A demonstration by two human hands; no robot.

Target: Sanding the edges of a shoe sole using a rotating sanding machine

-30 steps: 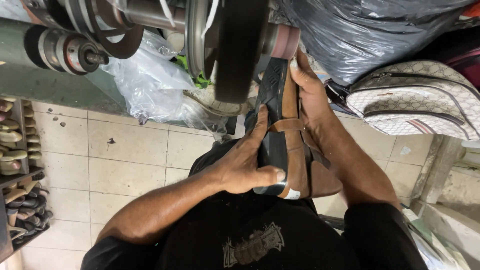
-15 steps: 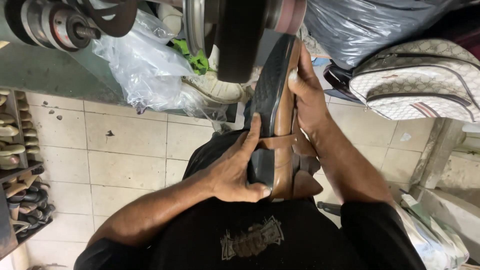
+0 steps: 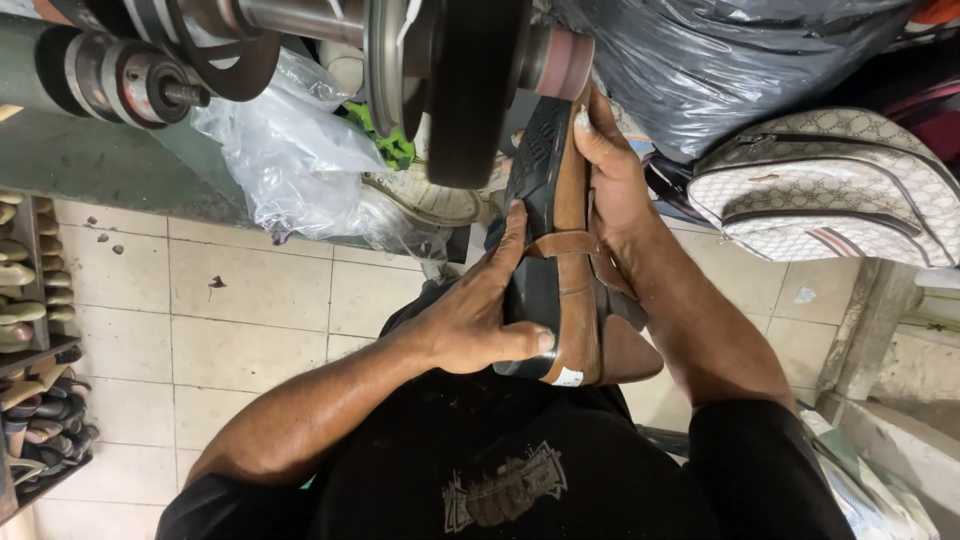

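I hold a brown leather sandal [image 3: 578, 300] with a black sole [image 3: 533, 190] on its side, sole edge facing the dark wheel [image 3: 478, 90] of a grinding machine. My left hand [image 3: 470, 315] grips the heel end, thumb across the sole's edge. My right hand [image 3: 612, 180] wraps the strap side, fingertips up at the toe beside the wheel. The toe end touches or nearly touches the wheel; I cannot tell which.
The machine's shaft carries more wheels and a pulley [image 3: 130, 75] at the upper left. A clear plastic bag [image 3: 290, 160] hangs below it. A black plastic sack [image 3: 720, 70] and a patterned beige bag [image 3: 830, 190] sit on the right. Shoe racks [image 3: 30, 330] line the left over a tiled floor.
Both hands have kept their grip and shifted the sandal slightly along the wheel. The view has tilted a little between frames.
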